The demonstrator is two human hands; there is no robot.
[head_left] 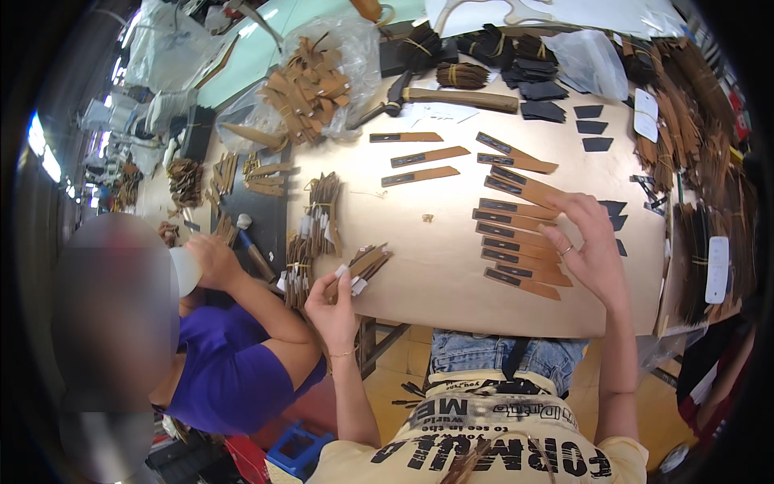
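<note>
A small bundle (359, 267) of tan leather strips with white tags is being gripped in the left hand (332, 309), fingers closed around its lower end, just above the board edge. The right hand (591, 246) is being held open, fingertips spread and pressing on a stacked column of strips (516, 242) lying on the pale board (435, 266). Judgement: the overlapped column is being risked; a sideways drag of the fingers could be fanning it out of order. The bundle, held at one end only, could be shedding strips.
</note>
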